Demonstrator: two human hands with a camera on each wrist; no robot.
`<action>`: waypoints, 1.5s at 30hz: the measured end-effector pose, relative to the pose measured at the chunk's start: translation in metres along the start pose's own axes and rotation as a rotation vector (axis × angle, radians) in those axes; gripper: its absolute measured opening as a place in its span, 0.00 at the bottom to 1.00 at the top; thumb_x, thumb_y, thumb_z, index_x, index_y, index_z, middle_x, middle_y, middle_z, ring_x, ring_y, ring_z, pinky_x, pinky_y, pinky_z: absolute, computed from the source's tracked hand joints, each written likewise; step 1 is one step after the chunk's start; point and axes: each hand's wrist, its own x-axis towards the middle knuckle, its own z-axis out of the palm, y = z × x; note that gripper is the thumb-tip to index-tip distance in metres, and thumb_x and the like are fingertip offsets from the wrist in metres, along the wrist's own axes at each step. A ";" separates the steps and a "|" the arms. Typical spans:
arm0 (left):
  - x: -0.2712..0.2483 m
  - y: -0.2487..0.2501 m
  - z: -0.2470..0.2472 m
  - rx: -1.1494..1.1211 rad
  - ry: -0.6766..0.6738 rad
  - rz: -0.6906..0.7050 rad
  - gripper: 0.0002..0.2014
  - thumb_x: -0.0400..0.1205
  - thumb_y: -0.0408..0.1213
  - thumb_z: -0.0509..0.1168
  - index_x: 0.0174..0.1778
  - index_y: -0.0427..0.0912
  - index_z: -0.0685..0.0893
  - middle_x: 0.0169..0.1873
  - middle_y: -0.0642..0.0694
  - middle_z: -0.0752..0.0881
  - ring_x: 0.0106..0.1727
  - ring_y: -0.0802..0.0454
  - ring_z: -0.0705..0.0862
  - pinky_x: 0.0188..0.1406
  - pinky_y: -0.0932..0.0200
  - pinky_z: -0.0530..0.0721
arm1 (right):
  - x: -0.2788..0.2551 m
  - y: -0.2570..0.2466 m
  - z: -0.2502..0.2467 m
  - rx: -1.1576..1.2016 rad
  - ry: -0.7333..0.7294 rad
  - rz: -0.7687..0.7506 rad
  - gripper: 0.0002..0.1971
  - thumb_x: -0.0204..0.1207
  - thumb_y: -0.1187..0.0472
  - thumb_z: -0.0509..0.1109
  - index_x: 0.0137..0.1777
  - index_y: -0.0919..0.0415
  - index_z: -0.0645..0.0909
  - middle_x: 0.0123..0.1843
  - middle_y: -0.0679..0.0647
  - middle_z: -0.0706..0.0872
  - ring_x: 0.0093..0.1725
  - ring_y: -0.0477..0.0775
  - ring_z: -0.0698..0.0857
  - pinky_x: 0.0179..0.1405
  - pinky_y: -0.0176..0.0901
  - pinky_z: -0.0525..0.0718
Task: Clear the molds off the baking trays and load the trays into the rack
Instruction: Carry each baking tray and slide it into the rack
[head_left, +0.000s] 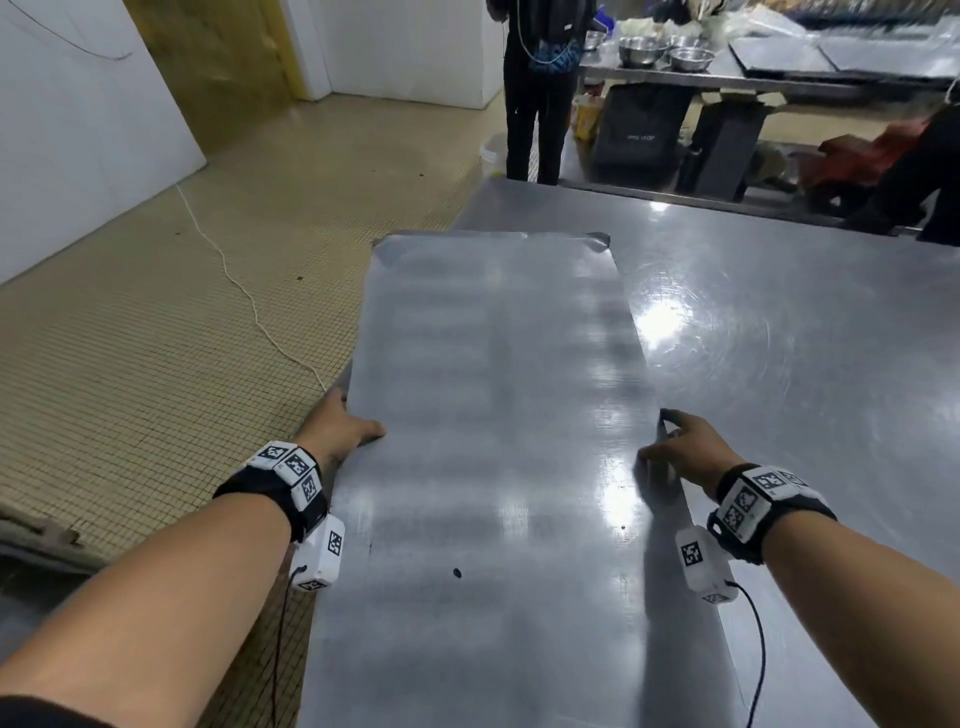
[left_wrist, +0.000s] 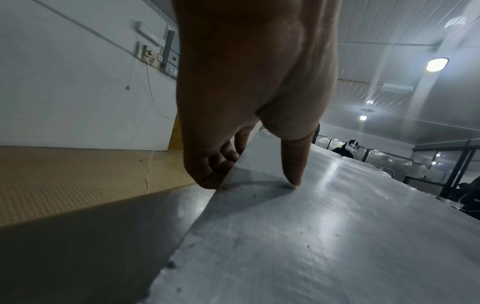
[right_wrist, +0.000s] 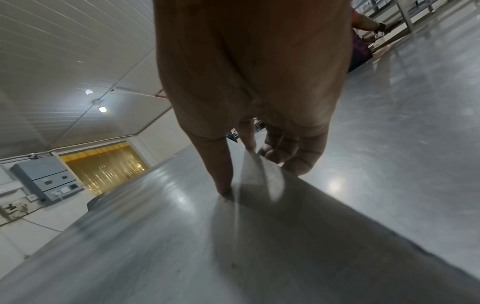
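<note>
A long bare metal baking tray (head_left: 493, 415) lies lengthwise in front of me, over the left part of a steel table (head_left: 805, 338). No molds are on it. My left hand (head_left: 343, 426) grips its left edge, thumb on top and fingers curled under, as the left wrist view shows: left hand (left_wrist: 249, 160), tray (left_wrist: 311, 236). My right hand (head_left: 675, 452) grips the right edge the same way, thumb on top, fingers under the rim: right hand (right_wrist: 259, 160), tray (right_wrist: 168, 236). The tray looks blurred. No rack is in view.
Tiled floor (head_left: 156, 338) with a white cable (head_left: 244, 291) lies to the left. A person in black (head_left: 535, 104) stands beyond the table's far end. A back bench holds steel bowls (head_left: 665, 52) and dark flat trays (head_left: 831, 57). Another person (head_left: 930, 171) is at far right.
</note>
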 end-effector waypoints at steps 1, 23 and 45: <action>0.004 0.008 0.000 -0.005 -0.006 0.012 0.39 0.54 0.45 0.83 0.63 0.44 0.82 0.53 0.48 0.91 0.53 0.45 0.90 0.59 0.41 0.88 | 0.003 -0.004 -0.002 0.005 0.003 -0.006 0.45 0.67 0.69 0.83 0.84 0.63 0.66 0.72 0.66 0.81 0.67 0.66 0.84 0.70 0.63 0.81; 0.036 0.064 0.038 0.173 -0.085 -0.018 0.37 0.83 0.38 0.72 0.85 0.33 0.62 0.79 0.39 0.73 0.78 0.41 0.73 0.62 0.60 0.69 | 0.061 -0.005 0.001 -0.385 0.045 0.037 0.06 0.70 0.62 0.76 0.47 0.58 0.84 0.47 0.58 0.91 0.50 0.63 0.88 0.52 0.52 0.86; -0.116 -0.073 0.015 0.265 -0.071 -0.168 0.27 0.70 0.51 0.71 0.51 0.27 0.86 0.45 0.33 0.90 0.50 0.35 0.89 0.47 0.49 0.86 | -0.134 0.076 0.033 -0.448 0.190 0.089 0.04 0.68 0.62 0.76 0.34 0.58 0.87 0.35 0.53 0.89 0.39 0.56 0.85 0.32 0.40 0.75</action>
